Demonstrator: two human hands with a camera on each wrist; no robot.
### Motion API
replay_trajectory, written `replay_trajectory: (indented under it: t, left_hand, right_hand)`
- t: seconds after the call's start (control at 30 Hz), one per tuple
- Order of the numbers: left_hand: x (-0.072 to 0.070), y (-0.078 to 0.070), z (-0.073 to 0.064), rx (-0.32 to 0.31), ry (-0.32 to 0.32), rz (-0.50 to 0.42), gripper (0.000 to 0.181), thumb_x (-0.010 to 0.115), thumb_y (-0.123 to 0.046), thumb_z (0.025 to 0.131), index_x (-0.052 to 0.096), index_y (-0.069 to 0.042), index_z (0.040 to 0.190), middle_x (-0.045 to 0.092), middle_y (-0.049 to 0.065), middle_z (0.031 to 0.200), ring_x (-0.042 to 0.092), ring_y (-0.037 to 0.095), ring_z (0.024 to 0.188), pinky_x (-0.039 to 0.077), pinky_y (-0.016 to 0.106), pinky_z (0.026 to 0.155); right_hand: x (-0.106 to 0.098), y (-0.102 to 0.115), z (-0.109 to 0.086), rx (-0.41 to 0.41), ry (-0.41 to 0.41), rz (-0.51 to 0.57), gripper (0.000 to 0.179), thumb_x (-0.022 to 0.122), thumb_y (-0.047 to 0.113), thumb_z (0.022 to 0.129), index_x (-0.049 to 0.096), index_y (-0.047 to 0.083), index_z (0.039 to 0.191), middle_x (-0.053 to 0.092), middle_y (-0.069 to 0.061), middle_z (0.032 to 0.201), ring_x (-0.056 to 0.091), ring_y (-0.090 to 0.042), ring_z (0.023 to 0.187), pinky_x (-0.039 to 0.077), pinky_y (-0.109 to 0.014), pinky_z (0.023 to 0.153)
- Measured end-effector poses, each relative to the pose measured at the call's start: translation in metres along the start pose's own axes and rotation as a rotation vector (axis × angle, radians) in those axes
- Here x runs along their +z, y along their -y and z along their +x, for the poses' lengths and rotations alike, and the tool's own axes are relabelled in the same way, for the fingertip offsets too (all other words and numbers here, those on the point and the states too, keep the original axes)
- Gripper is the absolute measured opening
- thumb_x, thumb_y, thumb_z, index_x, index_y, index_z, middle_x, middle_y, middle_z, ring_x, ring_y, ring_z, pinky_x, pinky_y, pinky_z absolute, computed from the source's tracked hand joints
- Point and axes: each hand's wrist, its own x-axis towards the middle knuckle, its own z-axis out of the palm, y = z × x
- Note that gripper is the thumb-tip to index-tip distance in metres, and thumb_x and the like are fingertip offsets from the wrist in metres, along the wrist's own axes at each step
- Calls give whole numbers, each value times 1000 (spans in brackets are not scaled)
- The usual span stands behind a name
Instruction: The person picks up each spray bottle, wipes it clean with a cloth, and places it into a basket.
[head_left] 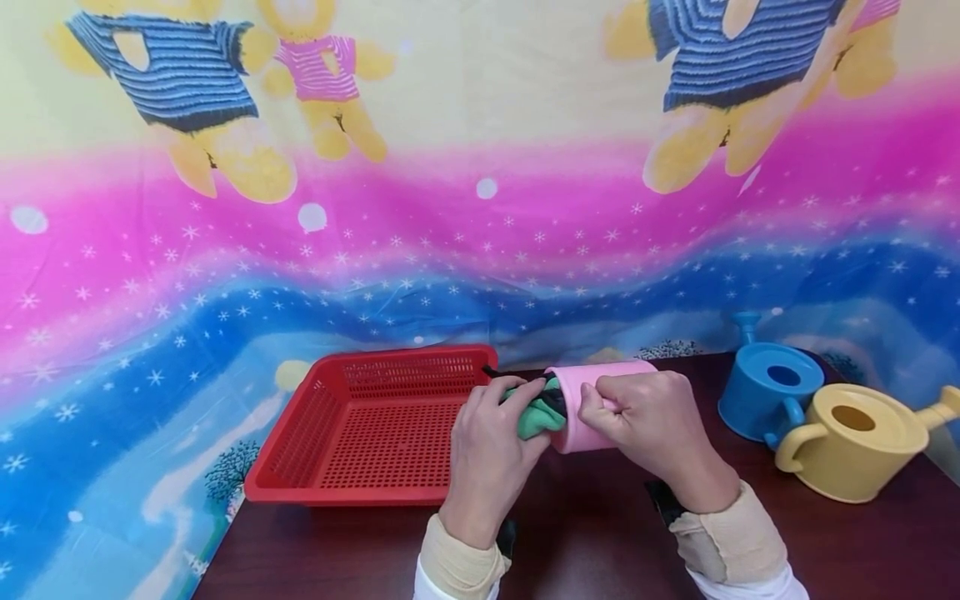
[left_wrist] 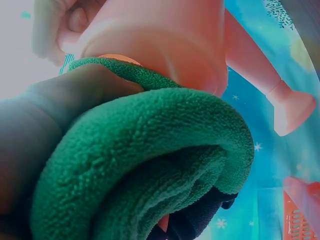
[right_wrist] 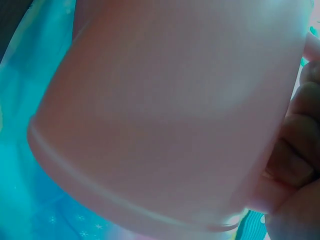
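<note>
A pink plastic watering can (head_left: 600, 433) is tipped on its side between the hands. The right hand (head_left: 660, 417) grips it with curled fingers (right_wrist: 295, 155) at the handle side. In the left hand (head_left: 491, 450) is a bunched green terry cloth (head_left: 542, 417) with a black part, which the fingers pinch against the can's left end. The left wrist view shows the cloth (left_wrist: 150, 130) folded thickly beside the thumb, covering part of that end. The can's flared spout (left_wrist: 295, 110) juts out to the right there.
A red perforated plastic basket (head_left: 300, 492) stands to the left on the dark wooden table (head_left: 577, 533). At the right are a blue watering can (head_left: 757, 400) and a yellow watering can (head_left: 847, 458). Behind hangs a printed cloth backdrop (head_left: 480, 225).
</note>
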Motion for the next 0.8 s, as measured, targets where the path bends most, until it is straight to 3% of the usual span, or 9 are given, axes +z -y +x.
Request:
replay_trajectory:
  t: [0.27, 0.43, 0.6, 0.8]
  left_hand:
    - [-2, 1, 0, -31, 15, -10, 56, 96, -27, 75, 77, -28, 128, 75, 2, 123, 69, 21, 103, 63, 41, 84]
    - [-4, 2, 1, -51, 29, -13, 57, 96, -27, 75, 77, -27, 129, 75, 3, 123, 69, 21, 102, 62, 40, 83]
    - [-4, 6, 1, -71, 27, 0, 58, 97, -27, 74, 77, -26, 129, 75, 4, 121, 69, 22, 101, 63, 40, 82]
    - [-3, 8, 2, -75, 24, 6, 57, 95, -26, 74, 77, -24, 129, 75, 5, 119, 69, 23, 98, 63, 40, 81]
  right_hand:
    - [3, -4, 0, -43, -48, 16, 38, 59, 28, 87, 43, 23, 52, 39, 11, 44, 26, 2, 44, 17, -14, 45]
    - [2, -8, -1, -45, -96, 33, 49, 52, 39, 98, 44, 22, 52, 42, 10, 45, 31, 0, 44, 23, -16, 42]
    - [-3, -11, -2, -1, -149, 93, 56, 47, 46, 103, 46, 19, 54, 45, 8, 47, 35, -2, 46, 27, -18, 42]
    - [-12, -11, -2, 73, -235, 176, 58, 54, 48, 102, 46, 16, 54, 43, 5, 48, 33, -3, 47, 28, -19, 44]
